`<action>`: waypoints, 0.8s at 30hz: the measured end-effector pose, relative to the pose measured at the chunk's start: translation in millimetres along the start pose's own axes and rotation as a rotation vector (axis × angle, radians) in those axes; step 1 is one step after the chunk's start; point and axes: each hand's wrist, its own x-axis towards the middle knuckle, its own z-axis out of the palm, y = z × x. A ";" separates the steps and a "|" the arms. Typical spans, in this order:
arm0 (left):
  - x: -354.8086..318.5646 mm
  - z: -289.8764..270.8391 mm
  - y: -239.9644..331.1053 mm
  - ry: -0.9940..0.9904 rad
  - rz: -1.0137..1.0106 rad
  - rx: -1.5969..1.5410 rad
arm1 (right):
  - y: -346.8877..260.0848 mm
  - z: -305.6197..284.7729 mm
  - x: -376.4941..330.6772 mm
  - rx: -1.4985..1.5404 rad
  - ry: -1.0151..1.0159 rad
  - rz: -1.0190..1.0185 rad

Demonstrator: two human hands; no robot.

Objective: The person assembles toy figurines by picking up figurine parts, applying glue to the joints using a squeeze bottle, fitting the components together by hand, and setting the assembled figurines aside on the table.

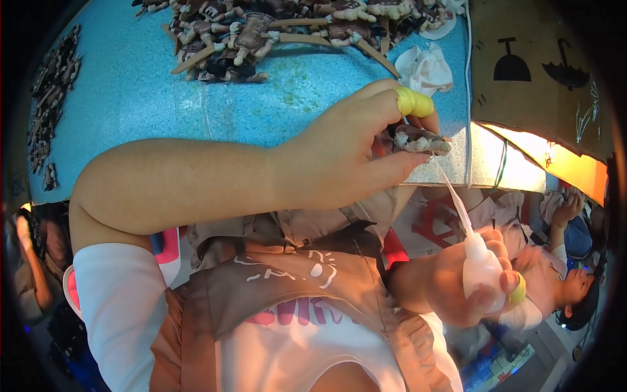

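Observation:
My left hand reaches across from the left, its fingers pinching a small painted figurine in brown and cream near the table's front edge. A yellow finger cover sits on one of its fingers. Much of the figurine is hidden by the fingers. Lower down, my right hand grips a small white squeeze bottle with a long thin nozzle. The nozzle points up, its tip just below the figurine; whether they touch I cannot tell. Another yellow cover is on a finger of the right hand.
Similar figurines with flat tan sticks lie heaped on the blue tabletop at the back; more figurines line the far left. A crumpled white tissue is beyond my left hand. A cardboard box stands right; a person sits beyond it.

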 end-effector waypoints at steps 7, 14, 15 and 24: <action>0.7 0.1 -2.7 -0.012 0.047 0.032 | 1.4 -0.5 -3.5 -0.009 0.016 0.036; 0.6 0.3 -3.6 -0.016 0.059 0.041 | 1.6 -0.1 -2.6 -0.025 0.015 0.043; 0.6 0.3 -3.7 -0.016 0.058 0.041 | 1.1 0.8 -2.0 -0.023 0.008 0.051; 1.4 6.7 -8.9 0.117 0.086 -0.032 | 0.5 -0.4 -2.8 -0.048 0.014 0.058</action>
